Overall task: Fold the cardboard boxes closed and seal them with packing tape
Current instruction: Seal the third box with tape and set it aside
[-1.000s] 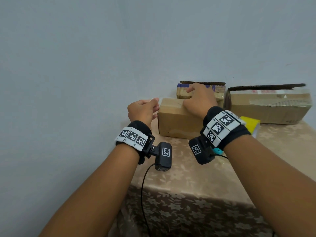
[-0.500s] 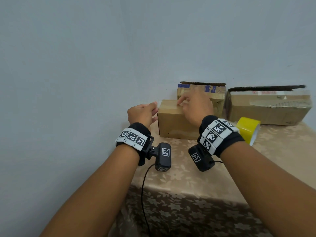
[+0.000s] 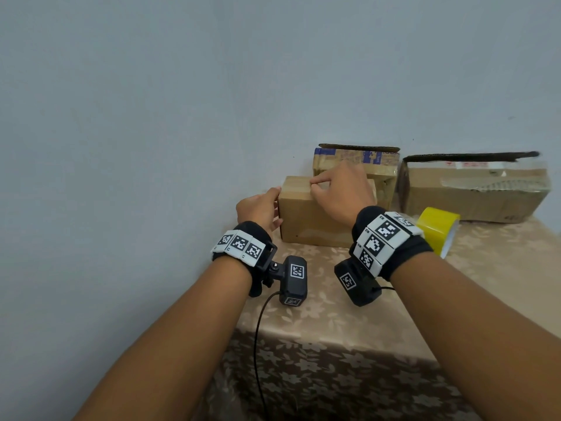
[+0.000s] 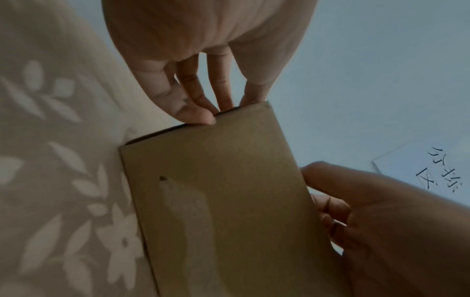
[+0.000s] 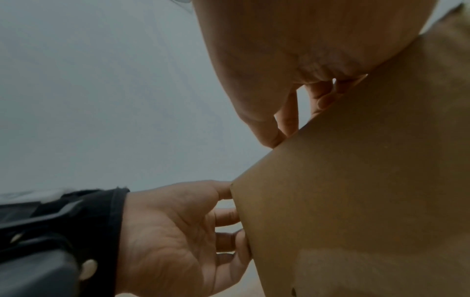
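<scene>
Right now the small box [image 3: 309, 214] sits on the surface [image 3: 334, 323] near the wall corner, lid down, no tape visible across its top from here. The hands are apart, one on each part of the box. Left hand [image 3: 258, 209] is flat against the box's left end, fingers [image 5: 226, 218] fairly straight and touching the cardboard, bracing rather than gripping. Right hand [image 3: 340, 192] is over the top edge, thumb and forefinger pinching at something small there; I judge it's a tape end or the lid edge, can't tell which.

Risks from here:
- Box is light by the look of it. A pull from the right hand could slide or tip it if the left-hand brace slips off the end.
- In the left wrist view a dark gap shows along the top edge under the fingertips [image 4: 201, 117]. Taping over that would leave the lid proud and the seal weak.
- If that is a tape end, a pinch this fine can lose it or fold it back on itself.
- Tape roll [image 3: 437, 230] stands on edge just behind the right wrist; a backward move of that arm could knock it rolling off the surface.
- Two more boxes, the middle box [image 3: 358, 159] and the long box [image 3: 473, 192], stand close behind with flaps up, so little room to turn this one.
</scene>
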